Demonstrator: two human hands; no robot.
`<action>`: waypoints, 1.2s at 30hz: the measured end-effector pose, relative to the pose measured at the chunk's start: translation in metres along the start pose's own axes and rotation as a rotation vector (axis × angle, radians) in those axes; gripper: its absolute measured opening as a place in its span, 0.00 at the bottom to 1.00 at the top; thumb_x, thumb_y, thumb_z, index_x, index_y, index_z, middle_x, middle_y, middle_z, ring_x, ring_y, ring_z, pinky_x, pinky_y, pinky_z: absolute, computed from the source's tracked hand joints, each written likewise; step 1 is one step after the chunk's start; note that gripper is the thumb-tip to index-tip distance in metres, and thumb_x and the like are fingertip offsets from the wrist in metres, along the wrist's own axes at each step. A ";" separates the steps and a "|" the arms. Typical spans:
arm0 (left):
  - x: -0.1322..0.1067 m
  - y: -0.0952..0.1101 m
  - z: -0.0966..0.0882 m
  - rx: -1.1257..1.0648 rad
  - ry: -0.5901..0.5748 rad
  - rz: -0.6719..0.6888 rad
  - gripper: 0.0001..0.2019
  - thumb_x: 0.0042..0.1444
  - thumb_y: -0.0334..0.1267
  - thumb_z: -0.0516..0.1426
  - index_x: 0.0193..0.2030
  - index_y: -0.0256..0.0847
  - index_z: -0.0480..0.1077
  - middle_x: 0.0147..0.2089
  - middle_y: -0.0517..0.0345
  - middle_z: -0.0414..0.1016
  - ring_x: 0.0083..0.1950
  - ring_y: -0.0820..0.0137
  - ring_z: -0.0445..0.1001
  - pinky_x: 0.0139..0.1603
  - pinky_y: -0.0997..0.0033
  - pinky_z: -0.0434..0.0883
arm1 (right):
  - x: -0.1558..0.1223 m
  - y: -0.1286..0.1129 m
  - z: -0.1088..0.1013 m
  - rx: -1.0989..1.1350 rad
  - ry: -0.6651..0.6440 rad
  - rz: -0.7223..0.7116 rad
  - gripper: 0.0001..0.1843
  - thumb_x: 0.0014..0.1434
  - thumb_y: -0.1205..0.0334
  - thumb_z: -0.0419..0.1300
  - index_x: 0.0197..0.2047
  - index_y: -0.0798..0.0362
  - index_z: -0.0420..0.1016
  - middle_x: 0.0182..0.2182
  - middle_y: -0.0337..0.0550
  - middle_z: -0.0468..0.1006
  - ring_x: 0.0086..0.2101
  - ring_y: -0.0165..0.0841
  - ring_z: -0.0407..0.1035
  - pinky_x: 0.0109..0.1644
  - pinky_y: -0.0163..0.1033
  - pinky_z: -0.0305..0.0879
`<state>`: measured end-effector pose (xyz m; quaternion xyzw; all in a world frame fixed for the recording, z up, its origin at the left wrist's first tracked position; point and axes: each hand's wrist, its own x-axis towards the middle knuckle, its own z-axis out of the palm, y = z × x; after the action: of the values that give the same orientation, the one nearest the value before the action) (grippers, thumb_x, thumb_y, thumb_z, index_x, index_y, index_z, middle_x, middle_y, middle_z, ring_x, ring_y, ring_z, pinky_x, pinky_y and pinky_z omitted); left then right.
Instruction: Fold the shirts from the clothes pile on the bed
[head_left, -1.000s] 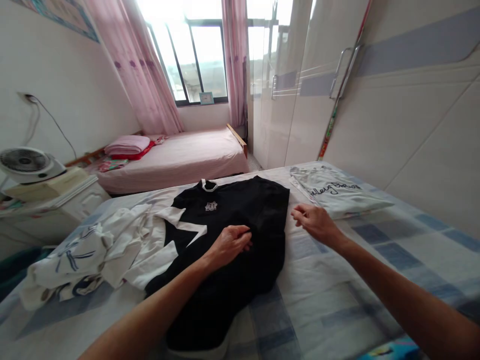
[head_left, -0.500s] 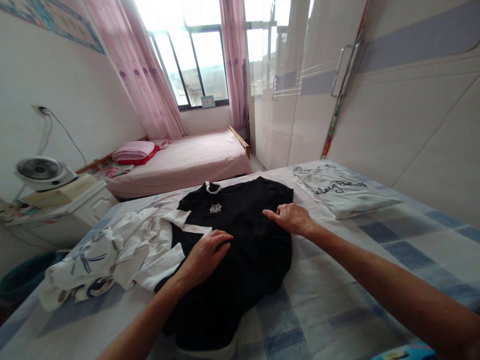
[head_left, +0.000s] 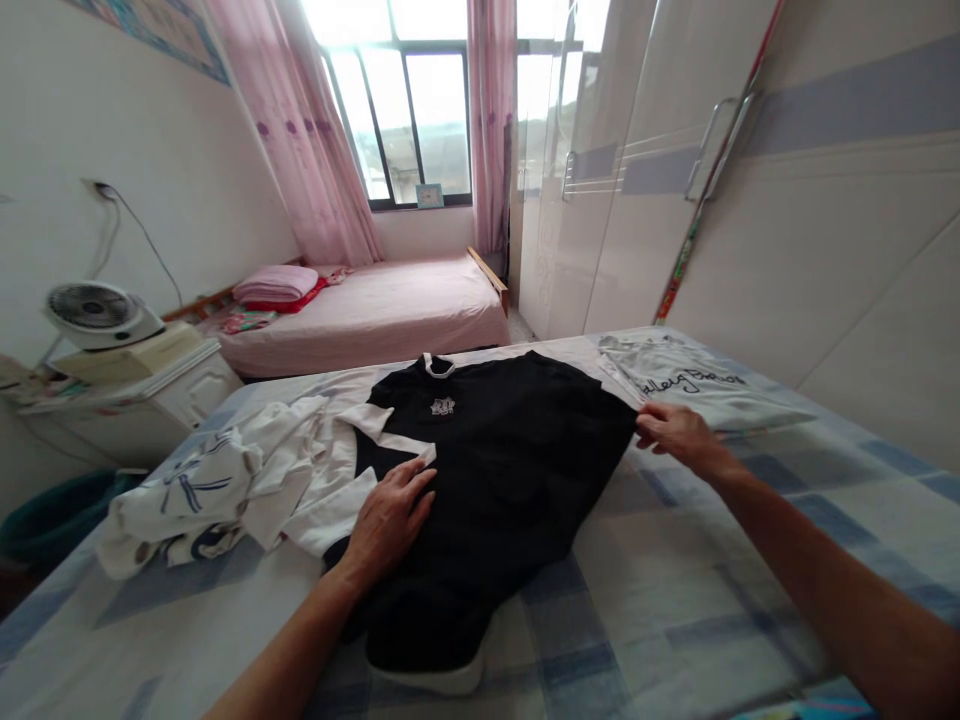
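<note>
- Pinched between the thumb and fingers of the right hand (head_left: 679, 432) is an edge of the black shirt (head_left: 517, 470), drawn out to a corner; the fingertips are partly hidden, so how much cloth they hold is hard to tell.
- Left hand (head_left: 394, 515) lies loosely spread, palm down, on the near left part of the black shirt, clasping nothing visible; its underside is out of sight.
- Black shirt lies across the middle of the bed (head_left: 637, 590), its pale neckband (head_left: 439, 370) at the far left and a small light badge (head_left: 442, 406) below that, too small to read. The left hand and forearm cover some of its near left side.
- White clothes (head_left: 281, 470) sit in a crumpled heap just left of the shirt, one strip reaching the left fingers. Where one garment stops and another starts cannot be made out.
- Grey shirt (head_left: 690, 385) lies flat beyond the right hand; its dark lettering is only partly legible.
- Brightly coloured item (head_left: 814, 703) at the bottom edge is mostly cut off, and I cannot tell what it is.
- Green bucket (head_left: 64, 515) stands left of the bed, its lower part out of view.
- Both forearms run out of the frame.
</note>
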<state>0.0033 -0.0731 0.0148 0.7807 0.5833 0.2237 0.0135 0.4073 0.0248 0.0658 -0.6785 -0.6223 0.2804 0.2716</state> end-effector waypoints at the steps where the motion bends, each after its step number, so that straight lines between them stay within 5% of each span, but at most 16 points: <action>1: 0.000 -0.001 0.001 0.003 0.002 0.002 0.16 0.61 0.39 0.49 0.53 0.41 0.70 0.59 0.49 0.67 0.60 0.61 0.65 0.59 0.56 0.66 | -0.002 0.014 -0.008 0.056 0.018 0.042 0.08 0.49 0.60 0.51 0.28 0.53 0.68 0.24 0.43 0.77 0.27 0.33 0.74 0.27 0.32 0.65; 6: 0.003 -0.004 0.002 -0.034 0.000 0.002 0.16 0.61 0.41 0.50 0.52 0.41 0.70 0.58 0.49 0.68 0.59 0.60 0.66 0.59 0.55 0.66 | -0.010 0.056 -0.013 -0.140 -0.023 0.081 0.10 0.50 0.58 0.50 0.26 0.53 0.69 0.20 0.42 0.75 0.23 0.33 0.71 0.27 0.35 0.63; 12: -0.015 0.019 -0.044 -0.151 -0.176 0.003 0.18 0.60 0.46 0.51 0.53 0.43 0.70 0.59 0.49 0.66 0.59 0.61 0.66 0.61 0.58 0.63 | -0.022 0.031 -0.003 -0.422 0.247 -0.294 0.19 0.55 0.55 0.50 0.45 0.54 0.71 0.46 0.51 0.75 0.43 0.40 0.71 0.48 0.44 0.64; 15: -0.043 0.034 -0.072 -0.197 -0.383 0.047 0.28 0.50 0.51 0.60 0.59 0.49 0.65 0.62 0.51 0.63 0.59 0.59 0.66 0.60 0.58 0.64 | -0.029 0.025 0.001 -0.414 0.084 -0.489 0.23 0.55 0.47 0.53 0.49 0.51 0.72 0.49 0.49 0.74 0.51 0.44 0.66 0.54 0.49 0.60; 18: -0.067 0.041 -0.079 -0.179 -0.434 0.024 0.42 0.38 0.46 0.67 0.63 0.51 0.60 0.64 0.50 0.61 0.61 0.54 0.63 0.60 0.56 0.64 | -0.029 0.032 0.009 -0.403 -0.076 -0.526 0.25 0.51 0.46 0.57 0.48 0.51 0.74 0.45 0.49 0.77 0.47 0.44 0.69 0.52 0.49 0.62; 24: -0.068 0.044 -0.063 -0.186 -0.280 -0.048 0.17 0.50 0.29 0.53 0.47 0.44 0.72 0.50 0.53 0.74 0.51 0.63 0.71 0.53 0.64 0.67 | -0.026 0.024 0.015 -0.184 -0.104 -0.485 0.14 0.51 0.51 0.55 0.35 0.50 0.74 0.32 0.42 0.77 0.35 0.39 0.71 0.42 0.42 0.67; 30: -0.047 0.046 -0.111 -0.382 -0.044 -0.163 0.13 0.55 0.36 0.51 0.45 0.40 0.70 0.45 0.53 0.75 0.46 0.62 0.72 0.48 0.68 0.68 | -0.046 0.001 -0.029 0.092 -0.127 -0.419 0.15 0.50 0.47 0.57 0.34 0.47 0.75 0.32 0.45 0.77 0.36 0.44 0.71 0.44 0.45 0.69; 33: -0.048 0.047 -0.127 -0.423 -0.153 -0.102 0.13 0.52 0.34 0.52 0.44 0.40 0.71 0.46 0.52 0.75 0.46 0.62 0.71 0.48 0.69 0.67 | -0.057 0.012 -0.043 0.081 -0.228 -0.393 0.15 0.47 0.47 0.61 0.36 0.42 0.79 0.38 0.47 0.79 0.43 0.51 0.70 0.50 0.50 0.67; 36: -0.053 0.051 -0.120 -0.420 -0.384 -0.100 0.13 0.47 0.29 0.50 0.38 0.41 0.71 0.39 0.56 0.75 0.39 0.67 0.71 0.42 0.73 0.67 | -0.069 0.028 -0.037 -0.045 -0.371 -0.365 0.17 0.49 0.48 0.60 0.40 0.43 0.79 0.41 0.46 0.79 0.46 0.51 0.70 0.52 0.51 0.66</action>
<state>-0.0063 -0.1662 0.1190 0.7592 0.5486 0.1867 0.2963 0.4492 -0.0467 0.0743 -0.4978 -0.7796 0.3327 0.1838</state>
